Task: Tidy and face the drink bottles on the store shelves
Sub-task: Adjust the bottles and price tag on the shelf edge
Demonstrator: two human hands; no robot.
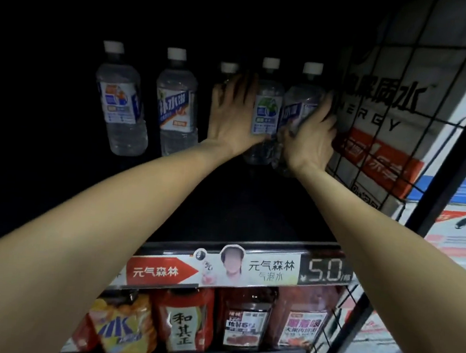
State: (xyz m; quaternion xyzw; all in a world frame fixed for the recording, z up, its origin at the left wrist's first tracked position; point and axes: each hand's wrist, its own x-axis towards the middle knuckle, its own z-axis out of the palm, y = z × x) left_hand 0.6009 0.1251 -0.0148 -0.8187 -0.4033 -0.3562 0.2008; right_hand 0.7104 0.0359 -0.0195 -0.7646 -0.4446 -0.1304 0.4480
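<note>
- Shelf [251, 206]: dark, deep, mostly bare at the front. I see five clear water bottles standing upright in a row far back; wire grid side panel [417, 113] closes the right end, poster behind it.
- Key relation: both hands are reached to the back row, the bottles' long axes vertical. My left hand [231, 114] lies with fingers spread against the left side of the green-label bottle [265, 114], hiding most of the third bottle [228, 69] behind it.
- My right hand [311, 135] wraps the rightmost bottle [299, 109], grip closed round its body, just beside the grid.
- Left grip is wide, flat, pressing, not clasping.
- Two bottles to the left, the far-left bottle [120, 99] and its neighbour [176, 103], stand apart, untouched, labels turned unevenly.
- Judgement: next is to draw the pair forward to the shelf edge and turn labels out; risk is knocking the hidden third bottle.
- Below: price strip [246, 267], then packaged snacks [185, 324] on the lower shelf.
</note>
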